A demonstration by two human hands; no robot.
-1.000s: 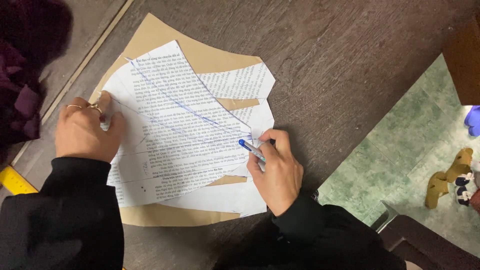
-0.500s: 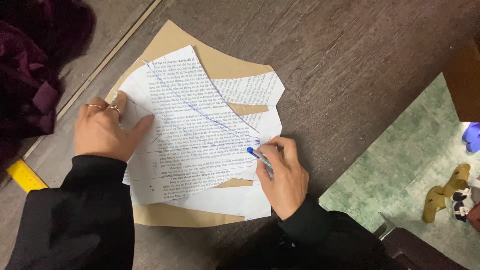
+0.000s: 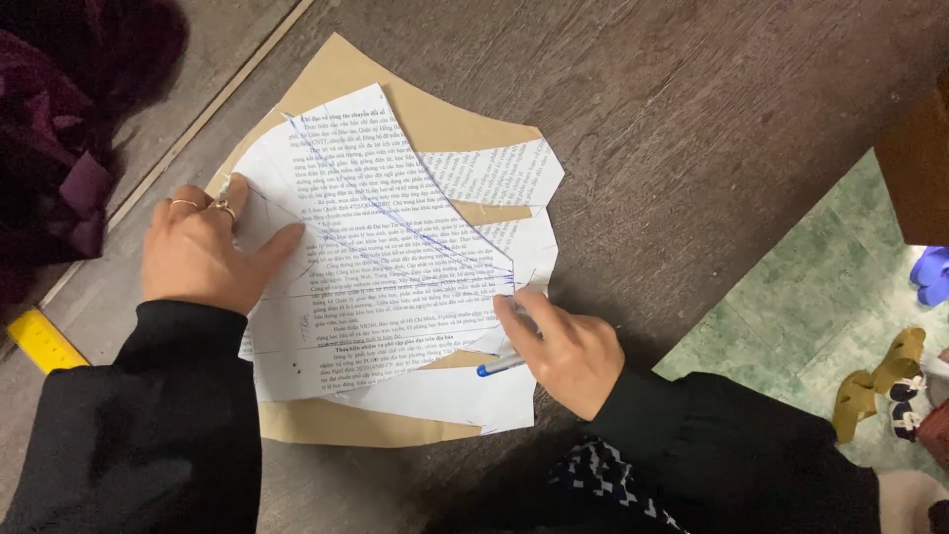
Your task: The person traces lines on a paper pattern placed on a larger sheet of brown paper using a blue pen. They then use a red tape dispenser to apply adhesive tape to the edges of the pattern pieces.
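Note:
Several cut sheets of printed white paper (image 3: 376, 257) lie stacked on a tan cardboard shape (image 3: 425, 114) on a dark wooden floor. Blue pen lines cross the top sheet. My left hand (image 3: 203, 252), with rings on two fingers, presses flat on the paper's left edge. At the paper's lower right rests my right hand (image 3: 563, 346), its forefinger pointing onto the sheet. It holds a blue pen (image 3: 499, 367) laid low under the palm, the tip pointing left. Both arms wear black sleeves.
A dark purple cloth (image 3: 59, 129) lies at the upper left. A yellow ruler (image 3: 44, 341) sits at the left edge. A green mat (image 3: 791, 307) with sandals (image 3: 880, 381) is at the right, beside a brown furniture corner (image 3: 919, 158).
My right hand has lowered and turned the pen from writing on the paper to lying under the palm. My left hand slid slightly right onto the sheet. The camera view shifted.

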